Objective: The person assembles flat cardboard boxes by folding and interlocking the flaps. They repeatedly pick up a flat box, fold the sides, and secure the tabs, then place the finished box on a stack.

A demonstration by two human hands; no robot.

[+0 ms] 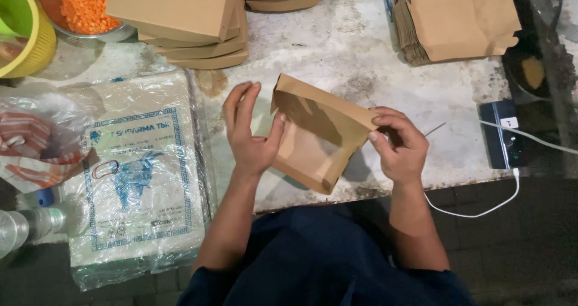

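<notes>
Two hands: a brown paper box blank (319, 134) is held above the table edge.
Left hand (250, 134): laid open, thumb pressed to the blank's left flap.
Right hand (397, 143): right corner pinched by closed fingertips.
Surface: worn, stained white table (361, 47).
Packages: folded brown boxes (192, 23) stacked behind; flat blanks (457, 17) right; clear plastic packet with blue print (138, 173) left.
</notes>
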